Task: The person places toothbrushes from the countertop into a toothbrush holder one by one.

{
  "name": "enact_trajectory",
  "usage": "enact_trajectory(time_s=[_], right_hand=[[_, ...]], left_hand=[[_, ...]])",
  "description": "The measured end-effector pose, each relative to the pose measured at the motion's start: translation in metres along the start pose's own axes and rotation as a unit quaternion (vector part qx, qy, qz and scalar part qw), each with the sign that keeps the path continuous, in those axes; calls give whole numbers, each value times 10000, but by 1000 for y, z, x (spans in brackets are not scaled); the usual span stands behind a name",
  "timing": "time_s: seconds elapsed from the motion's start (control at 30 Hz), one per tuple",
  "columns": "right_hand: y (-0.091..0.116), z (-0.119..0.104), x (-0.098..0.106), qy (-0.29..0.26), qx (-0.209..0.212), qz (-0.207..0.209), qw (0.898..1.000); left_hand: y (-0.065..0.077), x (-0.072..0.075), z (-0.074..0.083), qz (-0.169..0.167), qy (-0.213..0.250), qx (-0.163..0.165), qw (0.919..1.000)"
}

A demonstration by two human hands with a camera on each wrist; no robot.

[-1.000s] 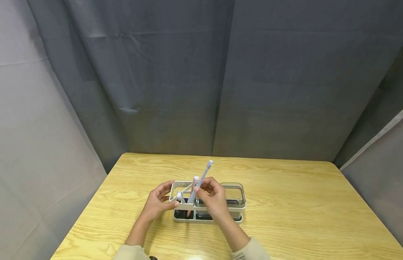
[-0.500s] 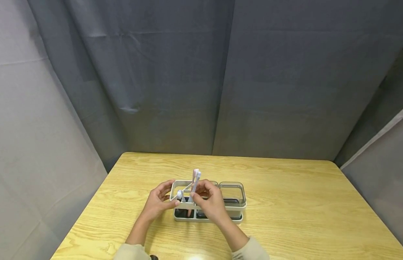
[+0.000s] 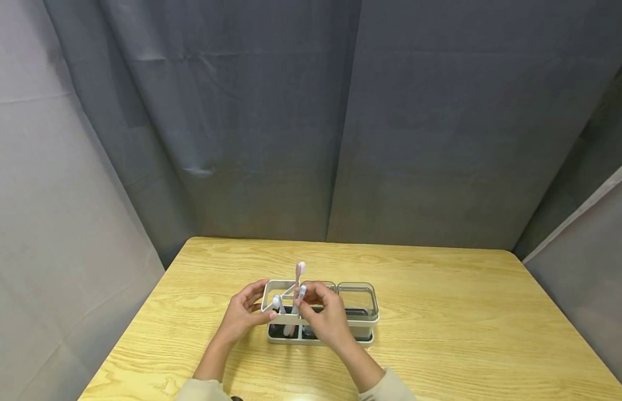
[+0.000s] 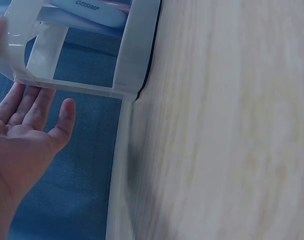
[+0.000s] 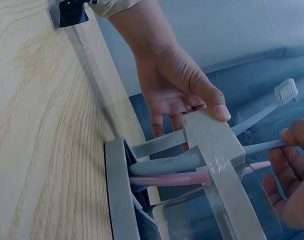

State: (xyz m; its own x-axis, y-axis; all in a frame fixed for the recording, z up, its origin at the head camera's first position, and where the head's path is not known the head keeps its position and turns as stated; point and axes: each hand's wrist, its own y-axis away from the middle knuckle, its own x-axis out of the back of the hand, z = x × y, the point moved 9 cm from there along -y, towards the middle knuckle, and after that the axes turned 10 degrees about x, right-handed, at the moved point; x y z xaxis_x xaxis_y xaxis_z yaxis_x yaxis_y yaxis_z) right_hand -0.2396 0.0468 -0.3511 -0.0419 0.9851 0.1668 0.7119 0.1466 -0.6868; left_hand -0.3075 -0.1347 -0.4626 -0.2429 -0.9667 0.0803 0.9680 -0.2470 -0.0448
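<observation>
A pale-framed toothbrush holder (image 3: 361,322) with a dark base stands on the table. My left hand (image 3: 248,309) grips its left end by the upper rim, the thumb (image 5: 222,111) lying over the rim. Near its head, a light blue toothbrush (image 5: 174,163) is pinched between my right thumb and fingers; its handle reaches down through the left section to the base. The right hand (image 3: 327,314) hides part of the holder. Beside that brush stands a pink toothbrush (image 3: 299,271), bristles up. A whitish toothbrush (image 5: 262,112) leans out near my left thumb.
Two clear cups (image 3: 357,303) fill the holder's middle and right sections. The wooden table (image 3: 466,323) extends on both sides. Grey curtains (image 3: 260,122) hang behind it and at the sides.
The light blue toothbrush has gone down into the holder's left section, its head now lower than the pink one's. My right hand has shifted slightly left. The left hand stays in place.
</observation>
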Motion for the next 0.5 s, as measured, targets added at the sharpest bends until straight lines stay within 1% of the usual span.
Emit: enact_trajectory(time_s=[0.1, 0.17, 0.33, 0.4, 0.5], right_hand=[[0, -5, -1, 130, 276, -58, 9995], [-1, -5, -2, 133, 309, -116, 9994], [-1, 0, 0, 21, 47, -102, 9999], [-1, -3, 0, 72, 142, -114, 9998], [-3, -11, -3, 264, 431, -198, 9985]], left_hand=[[0, -1, 1, -31, 58, -1, 10000], [0, -1, 1, -44, 96, -10, 9999], [1, -1, 1, -65, 119, 20, 9999], [1, -1, 1, -77, 126, 30, 9999], [1, -2, 1, -80, 163, 25, 9998]])
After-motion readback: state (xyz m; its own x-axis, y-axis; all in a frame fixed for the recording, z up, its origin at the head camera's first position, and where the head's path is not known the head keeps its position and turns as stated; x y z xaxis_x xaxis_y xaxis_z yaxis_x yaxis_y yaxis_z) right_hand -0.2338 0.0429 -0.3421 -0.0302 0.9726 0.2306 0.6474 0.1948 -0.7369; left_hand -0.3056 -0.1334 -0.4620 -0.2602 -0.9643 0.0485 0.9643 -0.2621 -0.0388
